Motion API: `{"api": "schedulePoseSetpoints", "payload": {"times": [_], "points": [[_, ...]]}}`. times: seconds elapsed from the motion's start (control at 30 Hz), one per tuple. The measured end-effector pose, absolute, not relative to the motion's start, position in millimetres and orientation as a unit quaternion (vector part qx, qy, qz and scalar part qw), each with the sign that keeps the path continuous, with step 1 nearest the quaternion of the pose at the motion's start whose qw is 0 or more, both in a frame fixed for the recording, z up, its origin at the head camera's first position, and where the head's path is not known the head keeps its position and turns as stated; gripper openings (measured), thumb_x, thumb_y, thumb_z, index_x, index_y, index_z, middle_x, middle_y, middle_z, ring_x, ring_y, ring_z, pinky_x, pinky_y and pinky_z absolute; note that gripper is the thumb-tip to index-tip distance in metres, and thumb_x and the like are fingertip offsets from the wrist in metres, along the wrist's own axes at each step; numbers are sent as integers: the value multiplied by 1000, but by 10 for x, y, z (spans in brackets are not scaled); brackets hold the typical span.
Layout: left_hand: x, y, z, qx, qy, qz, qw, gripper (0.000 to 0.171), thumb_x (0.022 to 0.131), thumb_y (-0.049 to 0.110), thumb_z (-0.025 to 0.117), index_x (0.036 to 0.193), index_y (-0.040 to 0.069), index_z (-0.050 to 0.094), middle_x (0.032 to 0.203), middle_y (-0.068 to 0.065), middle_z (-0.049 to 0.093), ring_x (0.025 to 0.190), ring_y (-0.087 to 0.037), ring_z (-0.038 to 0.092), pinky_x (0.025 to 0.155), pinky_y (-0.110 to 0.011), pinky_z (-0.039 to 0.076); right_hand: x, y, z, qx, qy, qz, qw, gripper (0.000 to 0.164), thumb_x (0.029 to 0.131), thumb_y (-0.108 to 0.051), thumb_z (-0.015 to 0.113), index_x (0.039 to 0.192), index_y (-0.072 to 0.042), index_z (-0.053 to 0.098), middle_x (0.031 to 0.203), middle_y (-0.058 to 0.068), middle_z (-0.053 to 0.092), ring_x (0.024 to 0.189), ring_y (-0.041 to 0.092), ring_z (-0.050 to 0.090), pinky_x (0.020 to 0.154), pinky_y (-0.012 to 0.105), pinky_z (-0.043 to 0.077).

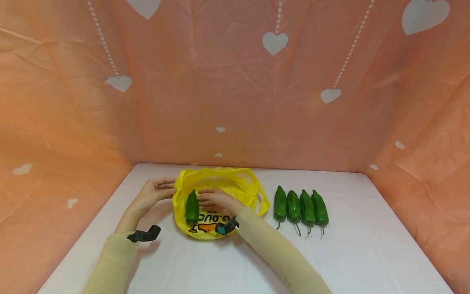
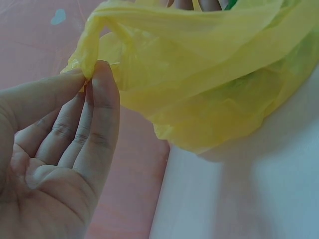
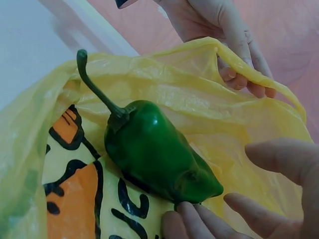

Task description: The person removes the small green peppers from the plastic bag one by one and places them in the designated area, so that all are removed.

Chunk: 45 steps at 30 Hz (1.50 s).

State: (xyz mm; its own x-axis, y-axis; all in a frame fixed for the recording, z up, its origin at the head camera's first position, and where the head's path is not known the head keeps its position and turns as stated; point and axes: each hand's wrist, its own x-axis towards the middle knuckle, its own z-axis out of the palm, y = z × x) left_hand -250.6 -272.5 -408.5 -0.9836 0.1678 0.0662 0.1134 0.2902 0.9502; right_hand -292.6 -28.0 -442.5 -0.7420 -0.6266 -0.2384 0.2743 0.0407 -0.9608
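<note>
A yellow plastic bag (image 1: pixel 220 174) with black lettering and an orange print lies with its mouth spread. My left hand (image 1: pixel 156 192) pinches the bag's edge at its left side, thumb against fingertip, as the left wrist view shows. One green pepper (image 3: pixel 149 144) with a curved stem rests inside the bag on the printed side. Within the bag's mouth is my right hand (image 1: pixel 218 199), fingers loosely extended and thumb held apart from the pepper. Its fingertips (image 3: pixel 187 219) are right at the pepper's pointed end. Green shows faintly through the plastic in the left wrist view.
To the right of the bag, several green peppers (image 1: pixel 293 206) lie side by side in a row, stems toward the person. Everything is on a white table (image 1: pixel 176 265), bordered at the back and sides by pink cloth (image 1: pixel 227 102) with white hearts.
</note>
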Motion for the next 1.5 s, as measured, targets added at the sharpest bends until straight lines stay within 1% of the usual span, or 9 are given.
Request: {"api": "schedulePoseSetpoints", "payload": {"times": [0.1, 0.33, 0.57, 0.83, 1.0, 1.17, 1.3, 1.5], "points": [[-2498, -2722, -4088, 91, 803, 589, 22, 48, 91, 15, 66, 131, -8, 50, 119, -24, 60, 96, -18, 66, 87, -42, 53, -2922, -307, -4429, -136, 646, -674, 333, 51, 96, -16, 59, 140, 3, 43, 128, 14, 56, 112, 26, 59, 95, 41, 49], [-2475, -2720, -4094, 98, 796, 597, 24, 51, 91, 14, 67, 131, -11, 48, 120, -27, 59, 95, -15, 66, 90, -49, 50, -2890, -346, -4445, -139, 656, -657, 344, 50, 92, -10, 65, 138, -1, 47, 125, 9, 57, 107, 20, 60, 92, 38, 51], [-2471, -2723, -4101, 95, 796, 598, 27, 52, 91, 15, 67, 132, -11, 48, 120, -26, 59, 95, -15, 66, 91, -49, 49, -2838, -380, -4437, -164, 710, -613, 305, 53, 86, -6, 71, 136, -4, 50, 120, 10, 60, 100, 17, 62, 86, 33, 54], [-2465, -2727, -4089, 95, 794, 600, 28, 52, 91, 14, 66, 132, -11, 47, 121, -27, 58, 95, -15, 66, 91, -50, 49, -2805, -412, -4471, -210, 751, -567, 264, 58, 83, -8, 76, 136, -8, 51, 117, 7, 60, 102, 17, 60, 87, 33, 52], [-2462, -2727, -4093, 97, 792, 603, 29, 52, 91, 15, 67, 132, -10, 48, 121, -26, 59, 95, -16, 66, 90, -48, 51, -2794, -436, -4486, -216, 750, -567, 263, 60, 82, -7, 76, 136, -8, 51, 116, 7, 60, 105, 20, 60, 89, 35, 51], [-2470, -2732, -4107, 102, 789, 605, 30, 51, 91, 15, 67, 132, -10, 48, 120, -26, 59, 96, -16, 66, 90, -48, 51, -2781, -457, -4471, -205, 755, -562, 269, 60, 82, -11, 77, 135, -8, 51, 118, 8, 60, 106, 20, 60, 90, 36, 51], [-2484, -2737, -4114, 101, 792, 601, 28, 50, 92, 14, 66, 131, -10, 49, 120, -25, 60, 96, -17, 66, 89, -46, 52, -2780, -469, -4436, -191, 763, -554, 271, 60, 82, -18, 77, 135, -6, 51, 119, 9, 62, 103, 18, 61, 88, 35, 52], [-2495, -2735, -4106, 92, 792, 603, 29, 51, 90, 16, 68, 131, -8, 50, 120, -23, 60, 96, -18, 66, 90, -49, 50, -2772, -496, -4395, -173, 779, -541, 266, 61, 81, -22, 79, 133, -5, 52, 115, 7, 63, 97, 16, 62, 86, 34, 53]]}}
